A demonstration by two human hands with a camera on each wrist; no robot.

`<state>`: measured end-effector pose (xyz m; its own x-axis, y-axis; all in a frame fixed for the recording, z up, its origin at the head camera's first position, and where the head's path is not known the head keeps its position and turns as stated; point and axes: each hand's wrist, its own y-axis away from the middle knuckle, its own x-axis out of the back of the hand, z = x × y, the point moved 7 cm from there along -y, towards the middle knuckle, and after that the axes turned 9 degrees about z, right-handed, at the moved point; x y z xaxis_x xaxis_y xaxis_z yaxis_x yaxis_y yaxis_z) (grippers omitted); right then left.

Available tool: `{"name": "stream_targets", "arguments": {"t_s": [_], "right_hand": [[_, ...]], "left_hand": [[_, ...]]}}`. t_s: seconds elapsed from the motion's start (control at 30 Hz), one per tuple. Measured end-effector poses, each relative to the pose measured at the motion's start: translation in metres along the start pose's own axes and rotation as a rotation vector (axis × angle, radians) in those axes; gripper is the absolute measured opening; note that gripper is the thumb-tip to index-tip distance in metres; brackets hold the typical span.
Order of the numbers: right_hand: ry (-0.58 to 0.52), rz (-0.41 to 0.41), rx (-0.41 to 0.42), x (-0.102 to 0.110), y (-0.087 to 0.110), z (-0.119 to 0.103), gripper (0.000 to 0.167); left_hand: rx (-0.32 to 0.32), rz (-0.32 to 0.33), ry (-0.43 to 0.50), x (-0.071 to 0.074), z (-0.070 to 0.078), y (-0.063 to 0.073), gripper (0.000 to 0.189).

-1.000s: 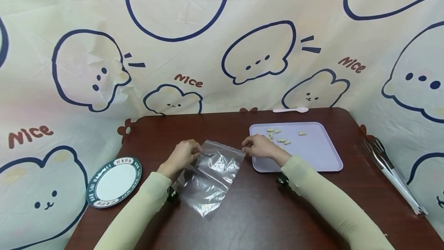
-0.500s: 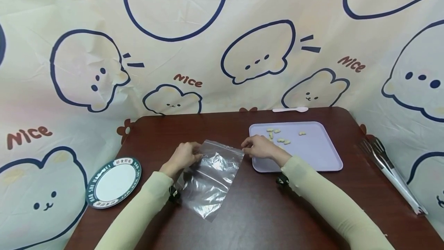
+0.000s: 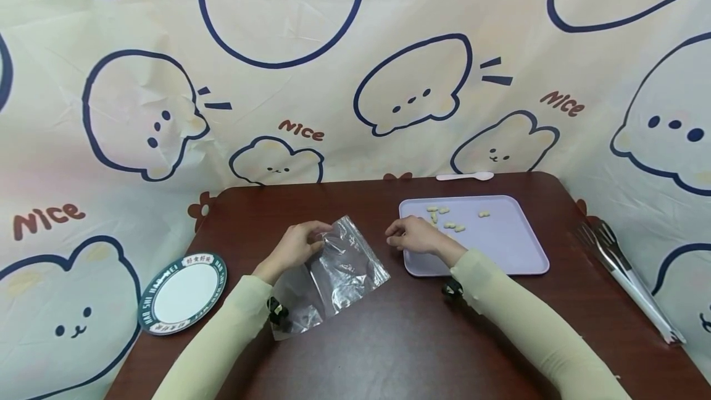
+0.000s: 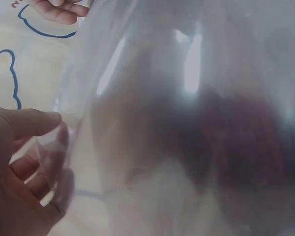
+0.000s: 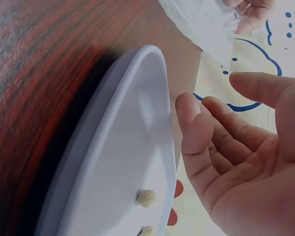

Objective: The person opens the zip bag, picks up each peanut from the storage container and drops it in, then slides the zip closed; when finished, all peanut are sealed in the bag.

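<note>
My left hand [image 3: 297,245] pinches the upper edge of a clear plastic zip bag [image 3: 350,270], thumb on one side and fingers behind the film. The bag hangs slanted over the table and fills most of the left wrist view [image 4: 187,147]. Nothing lies between the thumb and fingers of my right hand [image 5: 250,142], which are loosely bent and apart. In the head view it hovers by the left rim of a pale lilac tray [image 3: 500,252]. Several unshelled peanuts [image 3: 450,225] lie scattered on that tray, partly behind the right hand.
A white plate with a green lettered rim [image 3: 186,292] rests at the table's left edge. Metal tongs [image 3: 630,283] lie along the right edge. A white plastic spoon [image 3: 465,176] lies at the back edge, before a printed cloth [image 3: 333,97].
My right hand has let go of the bag's corner and stays near the tray. The bag has swung round, its right corner dropping, while the left hand keeps its pinch.
</note>
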<state>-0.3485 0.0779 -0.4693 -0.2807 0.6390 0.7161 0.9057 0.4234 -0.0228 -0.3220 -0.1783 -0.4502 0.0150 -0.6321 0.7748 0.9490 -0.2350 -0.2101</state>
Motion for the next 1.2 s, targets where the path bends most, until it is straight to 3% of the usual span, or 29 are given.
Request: {"name": "stream_targets", "arguments": {"t_s": [0.33, 1.2], "right_hand": [[-0.094, -0.065, -0.031, -0.007, 0.004, -0.011, 0.030], [-0.257, -0.121, -0.047, -0.026, -0.001, -0.017, 0.018]], "left_hand": [[-0.059, 0.022, 0.085, 0.002, 0.006, -0.002, 0.035], [-0.130, -0.039, 0.122, -0.003, 0.022, -0.003, 0.037]]}}
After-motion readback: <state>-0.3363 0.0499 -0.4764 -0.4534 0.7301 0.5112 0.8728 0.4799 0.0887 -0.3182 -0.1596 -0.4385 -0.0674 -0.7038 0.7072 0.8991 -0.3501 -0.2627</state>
